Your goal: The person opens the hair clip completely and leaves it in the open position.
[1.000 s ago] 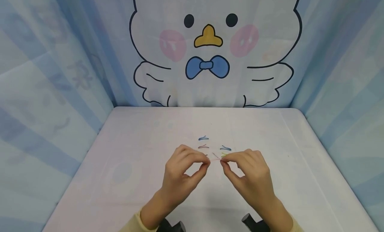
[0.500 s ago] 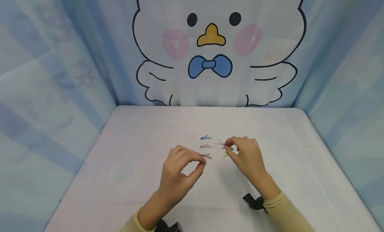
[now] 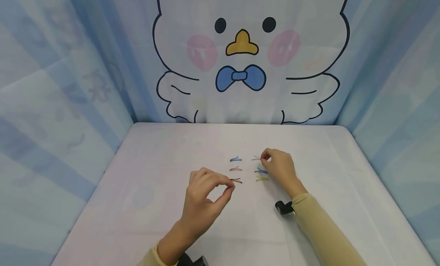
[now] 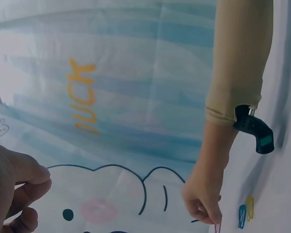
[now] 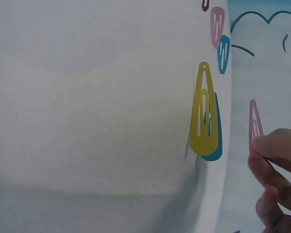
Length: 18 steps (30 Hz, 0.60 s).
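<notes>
My right hand (image 3: 280, 166) pinches a pink snap hair clip (image 5: 252, 114) by its wide end between thumb and index finger, its narrow tip sticking out and its two parts spread apart. It is at the far end of the right column, beyond a blue hair clip (image 3: 261, 171) and a yellow hair clip (image 3: 262, 178). Another blue clip (image 3: 235, 159), a pink clip (image 3: 235, 169) and a dark red clip (image 3: 237, 180) form the left column. My left hand (image 3: 206, 197) hovers near the dark red clip, thumb and index tips together in a ring, nothing visible between them.
The clips lie on a pale cloth-covered table (image 3: 165, 159). Behind it hangs a curtain (image 3: 309, 40) printed with a duck, and blue-striped curtains (image 3: 51, 124) flank both sides. A black wrist camera (image 3: 283, 207) juts from the right sleeve.
My right hand has carried the pink clip away from the left hand to the far end of the right column, uncovering the blue and yellow clips. The left hand has shifted slightly left.
</notes>
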{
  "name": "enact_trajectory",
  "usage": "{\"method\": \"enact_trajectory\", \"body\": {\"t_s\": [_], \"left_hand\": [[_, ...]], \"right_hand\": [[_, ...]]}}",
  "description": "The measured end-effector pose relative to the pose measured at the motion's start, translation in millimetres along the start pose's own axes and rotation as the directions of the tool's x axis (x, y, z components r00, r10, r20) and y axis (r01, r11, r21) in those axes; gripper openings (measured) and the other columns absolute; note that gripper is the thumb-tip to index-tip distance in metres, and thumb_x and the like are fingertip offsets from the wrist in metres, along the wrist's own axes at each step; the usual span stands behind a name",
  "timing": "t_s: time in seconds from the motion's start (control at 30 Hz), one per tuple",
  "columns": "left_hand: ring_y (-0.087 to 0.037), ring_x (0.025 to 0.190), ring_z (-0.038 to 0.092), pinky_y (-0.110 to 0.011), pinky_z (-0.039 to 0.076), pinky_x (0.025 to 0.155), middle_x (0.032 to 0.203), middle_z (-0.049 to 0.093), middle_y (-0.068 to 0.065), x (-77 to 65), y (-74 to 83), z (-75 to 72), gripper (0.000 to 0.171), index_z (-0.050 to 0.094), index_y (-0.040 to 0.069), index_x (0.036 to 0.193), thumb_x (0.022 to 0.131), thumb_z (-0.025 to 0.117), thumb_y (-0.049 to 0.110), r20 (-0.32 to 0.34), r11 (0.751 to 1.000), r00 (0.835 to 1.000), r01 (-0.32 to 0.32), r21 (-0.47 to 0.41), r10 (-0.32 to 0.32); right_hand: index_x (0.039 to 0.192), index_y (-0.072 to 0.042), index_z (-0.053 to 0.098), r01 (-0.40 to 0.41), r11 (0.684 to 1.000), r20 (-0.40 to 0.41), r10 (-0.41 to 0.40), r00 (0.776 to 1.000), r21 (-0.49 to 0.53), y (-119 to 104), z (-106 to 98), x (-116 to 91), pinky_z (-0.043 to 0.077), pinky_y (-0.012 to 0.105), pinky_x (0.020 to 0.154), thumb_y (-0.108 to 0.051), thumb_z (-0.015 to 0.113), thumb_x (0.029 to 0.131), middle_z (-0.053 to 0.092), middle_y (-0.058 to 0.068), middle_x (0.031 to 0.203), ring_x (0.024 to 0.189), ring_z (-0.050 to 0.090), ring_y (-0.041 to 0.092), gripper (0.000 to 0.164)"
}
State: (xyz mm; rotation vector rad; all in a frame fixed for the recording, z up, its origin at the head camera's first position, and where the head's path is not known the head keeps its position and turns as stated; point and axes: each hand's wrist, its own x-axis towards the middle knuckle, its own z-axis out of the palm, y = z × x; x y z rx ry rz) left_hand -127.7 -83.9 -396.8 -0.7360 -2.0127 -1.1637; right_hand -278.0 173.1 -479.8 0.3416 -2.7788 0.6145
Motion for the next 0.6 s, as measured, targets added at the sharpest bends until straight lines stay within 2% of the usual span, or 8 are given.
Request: {"method": "enact_trajectory", "body": {"t_s": [0.43, 0.6], "left_hand": [[-0.01, 0.083, 0.057, -0.032, 0.036, 0.081, 0.087, 0.073, 0.011, -2.8, -1.7, 1.2, 0.014, 0.075, 0.019, 0.091, 0.088, 0.079, 0.006, 0.028, 0.999, 0.999, 0.045, -0.015, -0.044], [-0.009, 0.084, 0.057, -0.03, 0.038, 0.079, 0.089, 0.074, 0.011, -1.6, -3.6, 0.4, 0.018, 0.075, 0.019, 0.093, 0.085, 0.081, 0.004, 0.06, 0.998, 0.996, 0.062, -0.018, -0.061]], "right_hand": [[0.091, -0.011, 0.074, -0.117, 0.993, 0.119, 0.114, 0.986, 0.018, 27, 12, 12, 0.05, 0.045, 0.074, -0.016, 0.073, 0.092, 0.074, 0.006, 0.086, 0.078, 0.066, 0.026, 0.004], [0.105, -0.008, 0.075, -0.134, 0.991, 0.155, 0.128, 0.979, 0.027, 27, 8, 10, 0.052, 0.051, 0.087, -0.019, 0.073, 0.094, 0.077, 0.011, 0.102, 0.097, 0.07, 0.034, 0.016]]}}
